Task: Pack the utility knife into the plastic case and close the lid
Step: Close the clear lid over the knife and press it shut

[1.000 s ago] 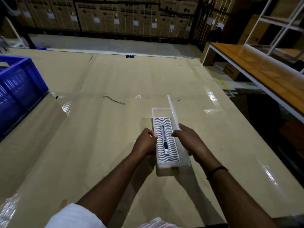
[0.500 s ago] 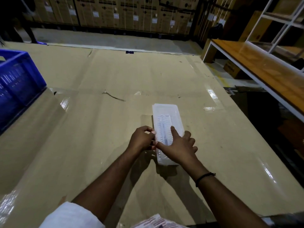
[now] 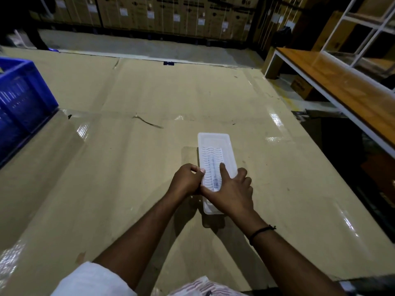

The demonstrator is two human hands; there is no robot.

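Room: dim storeroom, a row of stacked cartons (image 3: 171, 13) along the far wall.
Surface: wide spread of taped brown cardboard (image 3: 128, 167), glossy in patches.
Bench: wooden top with white frame (image 3: 342, 86), off to the right, well apart from the work.
Crate: blue plastic crate (image 3: 19, 99) at the left edge, on the cardboard.
Case: clear plastic case (image 3: 214, 142) lying flat near the middle, its lid down over the ribbed tray.
Knife: utility knife (image 3: 213, 174) inside the case, seen faintly through the lid, lengthwise along the centre.
Right hand: right hand (image 3: 233, 193) spread flat on the lid, fingers open, forefinger pointing up the lid; it hides the near half of the case.
Left hand: left hand (image 3: 186, 180) curled at the case's left edge, fingers closed on the rim.
Wristband: dark wristband (image 3: 261, 230) on the right wrist.
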